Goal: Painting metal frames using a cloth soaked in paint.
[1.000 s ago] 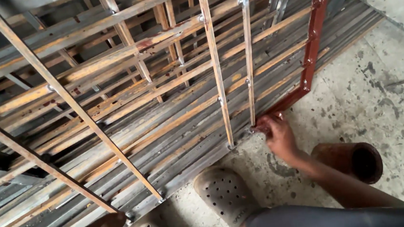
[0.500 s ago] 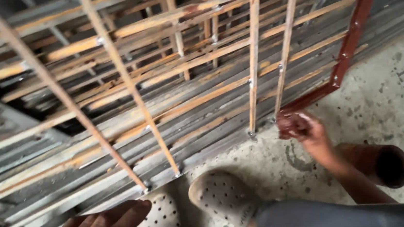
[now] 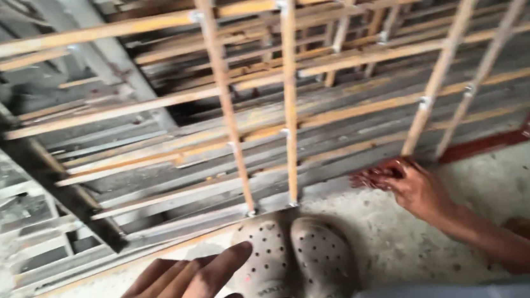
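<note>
— Where's the rusty bar grid (image 3: 286,96)?
— On the concrete floor (image 3: 382,247), lower edge touching the right hand (image 3: 412,184), fingers spread flat.
— And the left hand (image 3: 175,294)?
— At seven o'clock, open, holding nothing, beside the perforated clogs (image 3: 294,258).

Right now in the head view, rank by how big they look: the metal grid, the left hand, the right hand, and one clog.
1. Metal grid, easily the largest.
2. Left hand, but it is nearest the camera and partly cut off.
3. Right hand and the clog look alike; unranked.
</note>
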